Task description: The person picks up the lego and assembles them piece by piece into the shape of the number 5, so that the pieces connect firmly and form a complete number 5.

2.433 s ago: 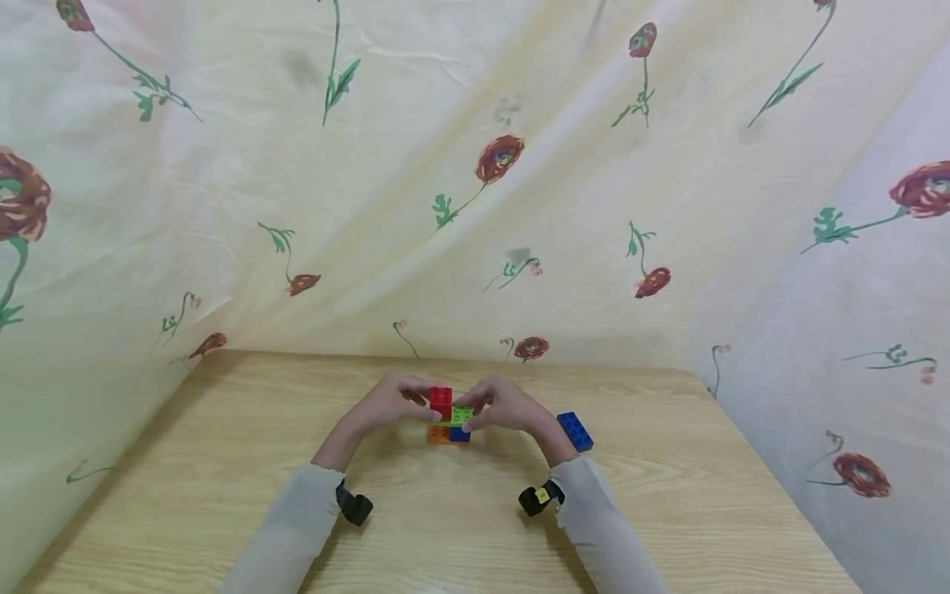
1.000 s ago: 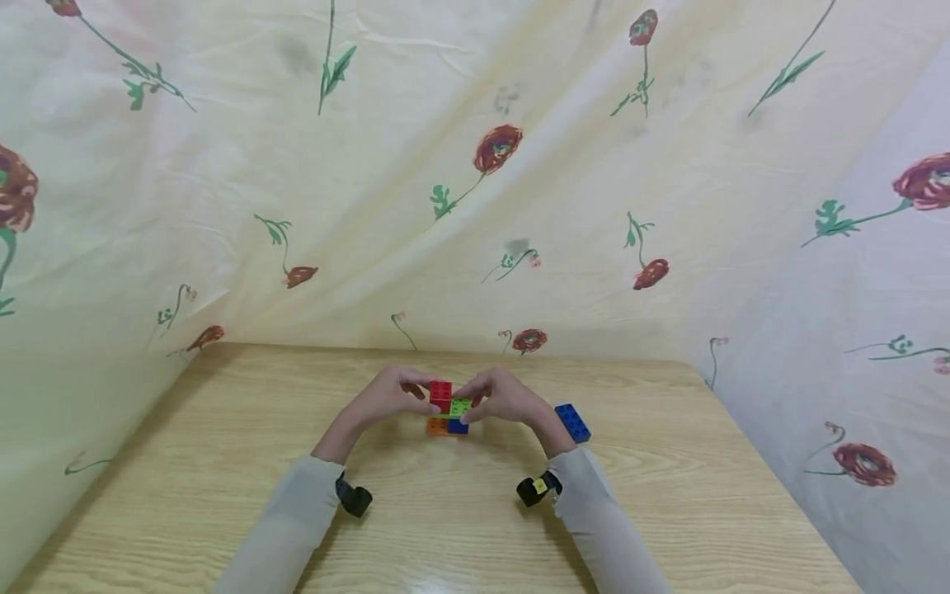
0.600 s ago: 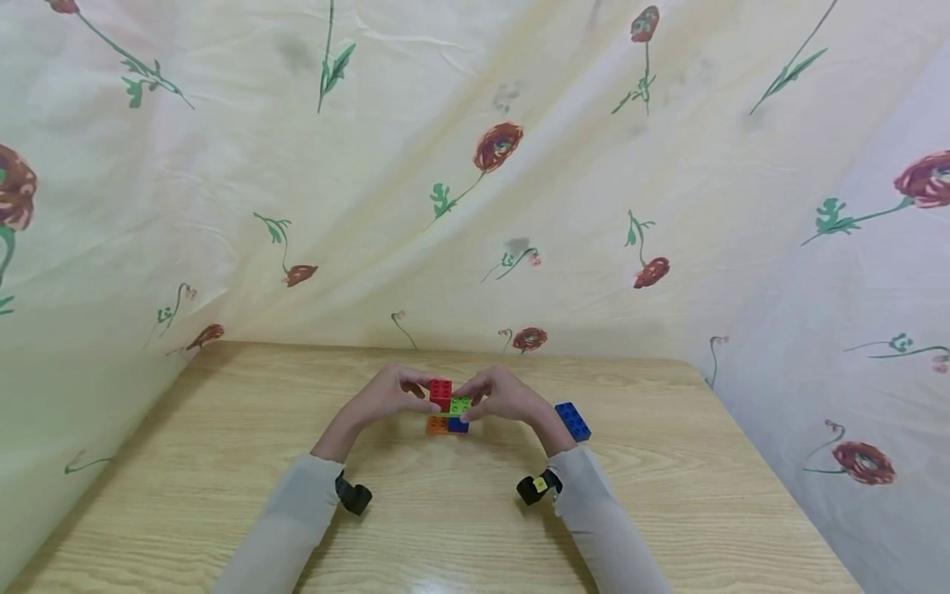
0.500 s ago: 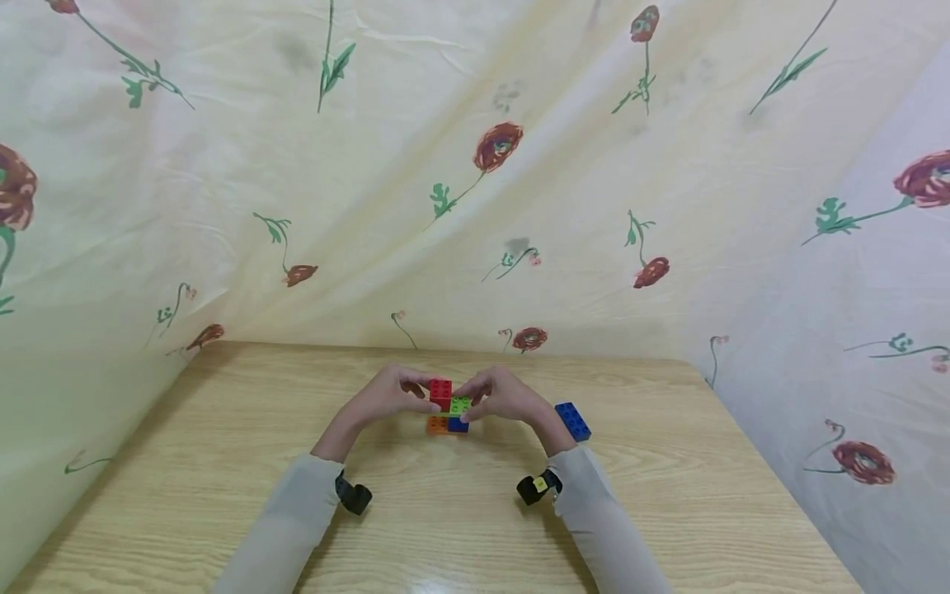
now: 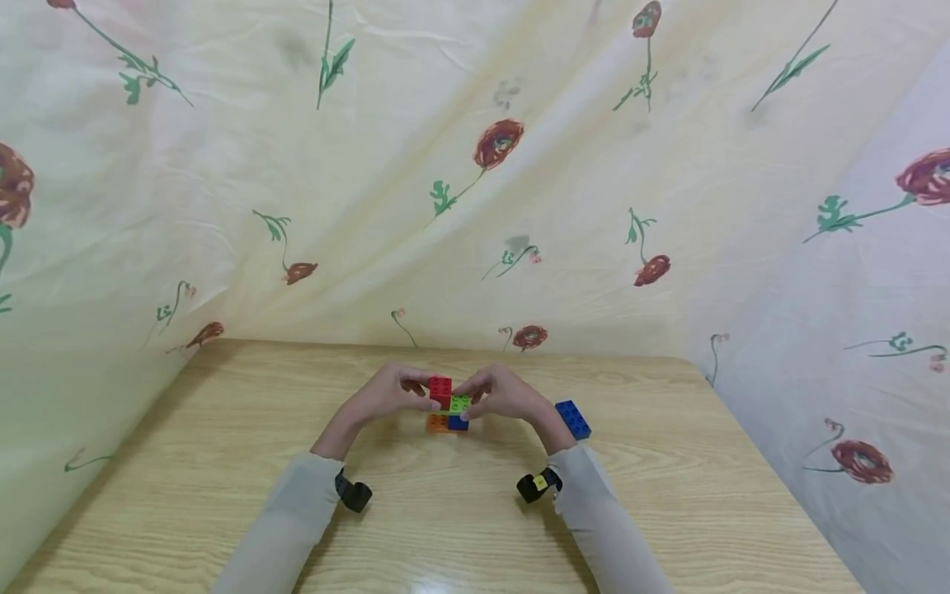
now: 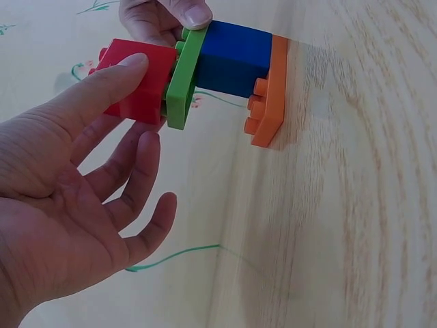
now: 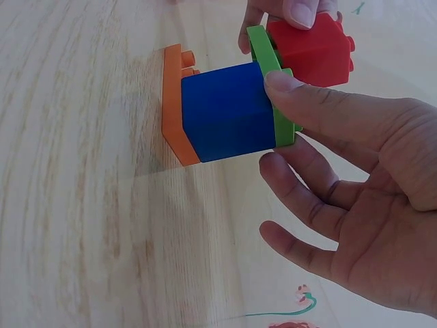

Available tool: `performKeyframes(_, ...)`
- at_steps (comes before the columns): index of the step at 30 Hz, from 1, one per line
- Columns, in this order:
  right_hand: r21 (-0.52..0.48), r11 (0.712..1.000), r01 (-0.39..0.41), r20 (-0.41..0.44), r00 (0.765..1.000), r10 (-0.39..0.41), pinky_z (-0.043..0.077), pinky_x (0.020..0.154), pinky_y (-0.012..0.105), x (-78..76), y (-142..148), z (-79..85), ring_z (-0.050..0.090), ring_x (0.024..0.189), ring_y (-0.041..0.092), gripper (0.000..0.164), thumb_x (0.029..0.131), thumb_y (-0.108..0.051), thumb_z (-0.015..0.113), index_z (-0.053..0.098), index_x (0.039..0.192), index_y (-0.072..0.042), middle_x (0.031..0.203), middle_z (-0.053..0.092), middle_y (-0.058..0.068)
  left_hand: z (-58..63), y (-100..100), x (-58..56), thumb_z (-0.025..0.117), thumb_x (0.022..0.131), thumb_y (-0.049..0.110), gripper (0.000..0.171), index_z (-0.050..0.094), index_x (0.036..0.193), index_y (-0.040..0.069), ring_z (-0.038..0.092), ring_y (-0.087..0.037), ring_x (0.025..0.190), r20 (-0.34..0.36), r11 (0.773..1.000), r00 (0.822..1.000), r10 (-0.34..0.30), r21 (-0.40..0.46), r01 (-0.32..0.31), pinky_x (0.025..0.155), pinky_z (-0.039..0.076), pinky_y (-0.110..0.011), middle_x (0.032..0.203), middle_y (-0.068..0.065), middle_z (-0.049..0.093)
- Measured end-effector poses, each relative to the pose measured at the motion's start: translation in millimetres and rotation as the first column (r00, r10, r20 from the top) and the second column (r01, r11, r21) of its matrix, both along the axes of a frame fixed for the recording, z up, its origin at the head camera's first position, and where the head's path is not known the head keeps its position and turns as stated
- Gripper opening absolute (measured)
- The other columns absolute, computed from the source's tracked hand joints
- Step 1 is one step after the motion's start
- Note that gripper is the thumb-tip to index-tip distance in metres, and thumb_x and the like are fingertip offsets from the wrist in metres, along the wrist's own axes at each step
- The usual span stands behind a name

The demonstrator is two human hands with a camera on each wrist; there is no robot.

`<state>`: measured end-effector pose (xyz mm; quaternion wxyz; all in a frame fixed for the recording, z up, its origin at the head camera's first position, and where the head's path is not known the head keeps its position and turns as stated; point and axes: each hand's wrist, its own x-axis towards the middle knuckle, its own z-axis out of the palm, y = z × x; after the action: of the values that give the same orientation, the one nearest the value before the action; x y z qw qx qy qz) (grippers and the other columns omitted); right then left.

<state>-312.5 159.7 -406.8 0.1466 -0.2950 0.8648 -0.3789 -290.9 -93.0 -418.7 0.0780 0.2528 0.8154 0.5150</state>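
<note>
A small stack of toy building bricks stands on the table in front of me. Its base is a thin orange brick (image 6: 272,96), topped at one end by a blue brick (image 7: 225,109). A thin green brick (image 6: 183,85) lies across the blue one, and a red brick (image 6: 147,75) sits over the green one's left end. My left hand (image 5: 387,396) pinches the red brick between thumb and fingers. My right hand (image 5: 503,398) pinches the green brick at its right end, thumb on the near edge. Part of the red brick is hidden behind the left thumb.
A loose blue brick (image 5: 573,420) lies on the wooden table (image 5: 445,520) beside my right wrist. A flowered cloth (image 5: 356,206) hangs behind the table and along its sides. Each wrist wears a black camera band (image 5: 354,493).
The head view has tilted slightly, so everything sits a little higher in it. Both hands keep their grip, and the bricks look the same.
</note>
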Motion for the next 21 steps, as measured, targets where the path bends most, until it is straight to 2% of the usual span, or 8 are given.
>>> performKeyframes(8,-0.006,1.000,-0.010,-0.015,1.000,0.010,0.055,0.076,0.028,-0.6,-0.3,0.2,0.064,0.089,0.015,0.032,0.083,-0.013,0.084,0.078,0.114,-0.006,0.111,0.075,0.010,0.8,-1.4,0.0,0.078,0.091,0.014,0.030,0.075,0.118,0.001,0.067,-0.018,0.088,0.000,1.000,1.000,-0.022,0.006,0.022,0.081,0.054,-0.029,0.107,-0.015,0.077)
performKeyframes(15,-0.001,1.000,0.002,-0.009,1.000,-0.002,0.055,0.077,0.029,-1.6,-1.9,0.9,0.064,0.089,0.014,0.032,0.084,-0.014,0.084,0.079,0.115,-0.009,0.111,0.075,0.006,0.2,-2.6,-1.6,0.078,0.091,0.016,0.034,0.074,0.120,-0.001,0.067,-0.019,0.089,-0.009,1.000,1.000,-0.018,0.000,0.018,0.082,0.054,-0.031,0.108,-0.016,0.077)
performKeyframes(21,-0.010,1.000,0.008,0.011,1.000,-0.008,0.055,0.077,0.030,1.3,-0.9,-0.6,0.064,0.088,0.016,0.030,0.084,-0.012,0.084,0.079,0.114,-0.009,0.111,0.075,0.006,-5.5,-1.1,-2.0,0.079,0.089,0.016,0.034,0.074,0.119,-0.001,0.068,-0.014,0.086,-0.018,1.000,1.000,-0.015,0.009,0.015,0.078,0.055,-0.027,0.105,-0.014,0.078)
